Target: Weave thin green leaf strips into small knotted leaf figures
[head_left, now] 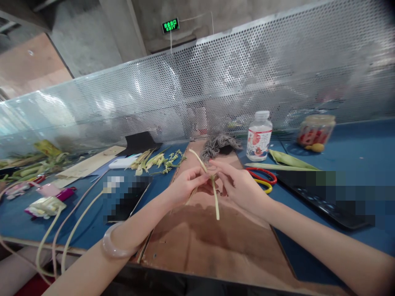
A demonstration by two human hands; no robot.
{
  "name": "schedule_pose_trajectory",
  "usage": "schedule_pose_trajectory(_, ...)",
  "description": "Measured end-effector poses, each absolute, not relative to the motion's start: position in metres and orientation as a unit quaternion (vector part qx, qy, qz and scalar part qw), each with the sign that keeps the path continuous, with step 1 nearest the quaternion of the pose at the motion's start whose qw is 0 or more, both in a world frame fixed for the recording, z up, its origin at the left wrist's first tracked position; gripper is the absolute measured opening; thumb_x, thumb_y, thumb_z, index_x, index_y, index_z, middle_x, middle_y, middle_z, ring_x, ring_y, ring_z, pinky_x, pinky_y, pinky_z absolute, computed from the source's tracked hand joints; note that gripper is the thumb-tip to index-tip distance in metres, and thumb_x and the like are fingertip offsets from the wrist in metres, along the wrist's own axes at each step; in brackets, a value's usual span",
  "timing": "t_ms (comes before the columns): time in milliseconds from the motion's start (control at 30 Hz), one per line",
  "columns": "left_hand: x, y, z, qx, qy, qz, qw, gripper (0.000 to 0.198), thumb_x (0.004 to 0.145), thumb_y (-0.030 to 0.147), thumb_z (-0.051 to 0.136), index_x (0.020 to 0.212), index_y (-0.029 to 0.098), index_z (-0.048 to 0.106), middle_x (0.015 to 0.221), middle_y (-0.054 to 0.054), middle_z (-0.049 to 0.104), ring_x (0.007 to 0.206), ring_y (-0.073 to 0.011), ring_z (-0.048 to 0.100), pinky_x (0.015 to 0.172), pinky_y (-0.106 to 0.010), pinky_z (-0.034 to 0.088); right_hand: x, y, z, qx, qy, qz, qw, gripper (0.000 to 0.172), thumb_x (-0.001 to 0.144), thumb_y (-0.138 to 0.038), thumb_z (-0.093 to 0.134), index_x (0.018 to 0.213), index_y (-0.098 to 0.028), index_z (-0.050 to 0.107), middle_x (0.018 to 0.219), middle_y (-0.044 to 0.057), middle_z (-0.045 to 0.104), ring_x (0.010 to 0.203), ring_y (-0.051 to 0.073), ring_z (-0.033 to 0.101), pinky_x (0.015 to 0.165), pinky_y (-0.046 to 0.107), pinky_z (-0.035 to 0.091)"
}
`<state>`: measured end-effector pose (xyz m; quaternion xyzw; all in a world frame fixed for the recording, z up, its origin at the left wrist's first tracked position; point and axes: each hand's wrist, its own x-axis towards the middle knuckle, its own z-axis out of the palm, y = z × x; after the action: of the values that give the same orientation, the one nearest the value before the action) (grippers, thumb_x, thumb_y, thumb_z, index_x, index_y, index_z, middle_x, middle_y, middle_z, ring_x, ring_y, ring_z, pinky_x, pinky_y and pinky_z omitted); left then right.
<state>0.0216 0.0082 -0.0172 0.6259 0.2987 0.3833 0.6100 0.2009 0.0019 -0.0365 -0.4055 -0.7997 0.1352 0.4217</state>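
Note:
In the middle of the view my left hand [189,184] and my right hand [242,185] meet above a brown wooden board. Between their fingertips is a pale yellow-green plant strip [215,199]. One end of it sticks up and away to the left, while another hangs down toward the board. The left thumb and fingers are pinched on the strip where it crosses. My right fingers are curled against the same crossing from the other side. Exactly how the strip is folded or knotted there is hidden by the fingers.
Behind the hands lies grey yarn [220,146]. To the right are a clear bottle [259,137], a jar [316,131], red and yellow rings [265,176] and a black tray [321,201]. Leftward are a phone [132,199], cables and plant scraps [157,162]. A perforated metal screen [185,94] stands behind.

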Motion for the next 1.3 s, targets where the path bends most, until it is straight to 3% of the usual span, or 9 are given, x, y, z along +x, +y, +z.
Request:
schedule_pose_trajectory(100,0.021,0.01,-0.018,0.618,0.306,0.392,0.609,0.018,0.08,0.028,0.063,0.073,0.012,0.057,0.077,-0.006,0.066,0.07,-0.0152,0.064,0.072,-0.033,0.052,0.199,0.001,-0.037,-0.423,-0.8,0.117,0.41,0.043,0.087,-0.017,0.037,0.129,-0.022,0.048,0.084,0.006,0.067,0.068,0.018,0.06,0.06,0.028,0.044)
schedule_pose_trajectory(233,0.021,0.011,-0.019,0.613,0.329,0.415,0.586,0.019,0.082,0.031,0.06,0.081,0.011,0.06,0.082,-0.008,0.067,0.073,-0.0157,0.064,0.074,-0.033,0.051,0.2,0.003,-0.038,-0.383,-0.783,0.002,0.491,0.031,0.085,-0.017,0.042,0.113,-0.014,0.054,0.106,0.013,0.06,0.099,0.024,0.053,0.082,0.037,0.042)
schedule_pose_trajectory(333,0.021,0.01,-0.019,0.611,0.342,0.425,0.574,0.02,0.082,0.031,0.059,0.079,0.011,0.059,0.076,-0.006,0.066,0.071,-0.0151,0.063,0.075,-0.034,0.051,0.2,0.004,-0.037,-0.383,-0.76,-0.083,0.519,0.014,0.084,-0.027,0.05,0.088,-0.016,0.058,0.095,0.011,0.06,0.093,0.024,0.049,0.082,0.039,0.038)
schedule_pose_trajectory(433,0.022,0.009,-0.019,0.615,0.349,0.419,0.57,0.022,0.082,0.033,0.059,0.074,0.012,0.056,0.073,-0.003,0.064,0.069,-0.0139,0.062,0.074,-0.032,0.05,0.198,0.003,-0.038,-0.387,-0.782,-0.105,0.477,0.019,0.084,-0.034,0.055,0.076,-0.018,0.057,0.081,0.006,0.06,0.085,0.023,0.048,0.076,0.037,0.035)
schedule_pose_trajectory(567,0.021,0.009,-0.017,0.658,0.371,0.406,0.515,0.024,0.083,0.036,0.057,0.074,0.014,0.055,0.073,-0.002,0.061,0.07,-0.0132,0.061,0.071,-0.03,0.05,0.193,0.004,-0.045,-0.377,-0.809,-0.068,0.445,0.015,0.086,-0.029,0.055,0.076,-0.017,0.057,0.076,0.005,0.06,0.082,0.021,0.052,0.074,0.034,0.036)
schedule_pose_trajectory(667,0.021,0.01,-0.016,0.69,0.385,0.396,0.468,0.027,0.083,0.04,0.055,0.076,0.014,0.055,0.071,-0.001,0.059,0.067,-0.0122,0.059,0.063,-0.025,0.048,0.192,0.006,-0.049,-0.363,-0.813,-0.006,0.455,0.005,0.086,-0.018,0.052,0.085,-0.016,0.056,0.083,0.006,0.063,0.081,0.019,0.055,0.074,0.032,0.04)
schedule_pose_trajectory(833,0.02,0.013,-0.019,0.687,0.4,0.382,0.472,0.031,0.083,0.045,0.053,0.074,0.015,0.052,0.055,0.004,0.049,0.047,-0.0062,0.045,0.047,-0.019,0.034,0.193,0.008,-0.052,-0.369,-0.804,0.079,0.458,0.011,0.087,-0.013,0.046,0.093,-0.018,0.055,0.083,0.004,0.063,0.074,0.016,0.058,0.067,0.026,0.043)
schedule_pose_trajectory(1033,0.023,0.009,-0.019,0.648,0.406,0.358,0.537,0.028,0.08,0.043,0.057,0.076,0.016,0.048,0.06,0.005,0.043,0.04,-0.0019,0.028,0.038,-0.015,0.018,0.192,0.003,-0.05,-0.384,-0.833,-0.011,0.399,0.017,0.087,-0.009,0.038,0.095,-0.013,0.052,0.095,0.01,0.057,0.082,0.019,0.057,0.068,0.028,0.045)
schedule_pose_trajectory(1300,0.022,0.005,-0.014,0.639,0.394,0.342,0.565,0.024,0.084,0.041,0.053,0.08,0.02,0.042,0.049,0.011,0.023,0.039,-0.0035,0.015,0.037,-0.014,0.011,0.195,0.0,-0.047,-0.375,-0.856,-0.071,0.349,0.022,0.091,-0.015,0.033,0.097,-0.013,0.054,0.092,0.011,0.06,0.082,0.02,0.059,0.067,0.028,0.042)
